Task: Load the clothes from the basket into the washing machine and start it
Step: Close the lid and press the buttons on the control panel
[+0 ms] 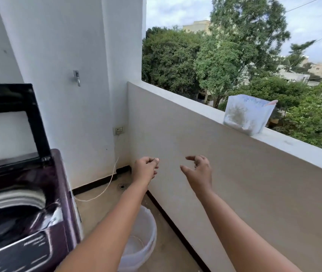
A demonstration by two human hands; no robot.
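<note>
A purple top-loading washing machine (58, 203) stands at the lower left with its black lid (14, 118) raised. Dark clothes (1, 230) lie inside its drum. My left hand (145, 169) hangs in the air in front of the balcony wall with its fingers curled and holds nothing that I can see. To its right my right hand (198, 171) is also in the air, fingers spread and loosely bent, empty. A clear plastic detergent bag (246, 116) with powder in it stands on the balcony ledge, up and to the right of both hands.
A white plastic bucket (146, 238) sits on the floor under my left forearm, beside the machine. The balcony wall (234, 173) runs along the right. A tap (76, 77) and a socket (119, 130) are on the white pillar; a cord (105, 191) trails across the floor.
</note>
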